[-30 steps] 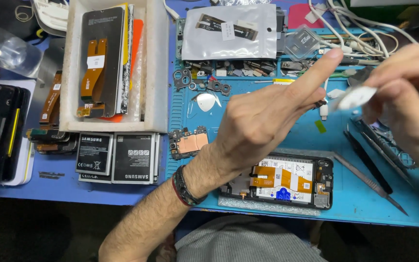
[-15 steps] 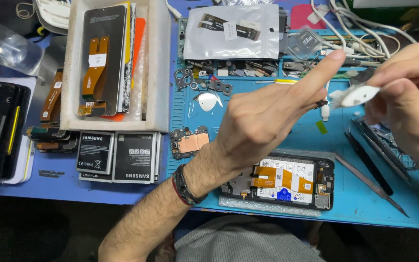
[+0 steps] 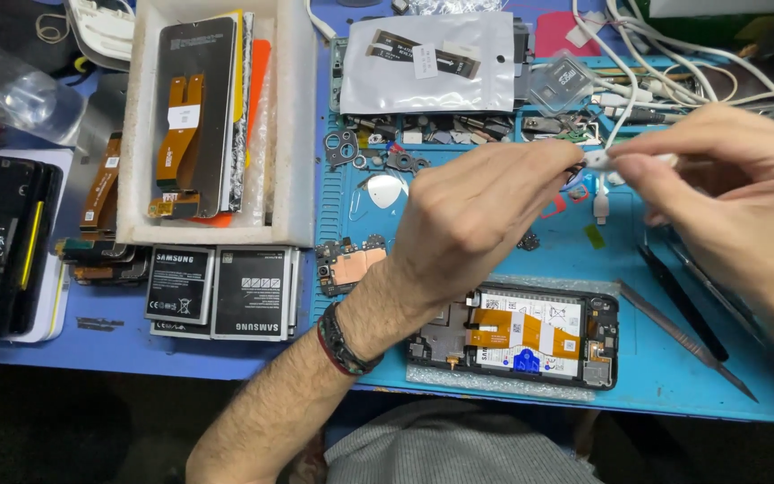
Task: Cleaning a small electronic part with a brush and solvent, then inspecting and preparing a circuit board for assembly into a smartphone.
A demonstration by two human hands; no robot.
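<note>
My left hand reaches across the blue work mat, its fingers curled and its fingertips pinched on one end of a small white piece. My right hand comes in from the right and grips the other end of the same piece between thumb and fingers. Both hands hover above the mat. Below them lies an opened black phone with its back off, showing an orange flex cable and a white label. A dark bracelet sits on my left wrist.
A white foam box holds phone screens. Two batteries and a small circuit board lie near it. Metal tweezers and a black tool rest at right. A plastic bag, white cables and loose parts sit behind.
My left index finger, stretched out before, has curled in and closed on the white piece. My right hand has shifted slightly left, bringing the piece to the left fingertips.
</note>
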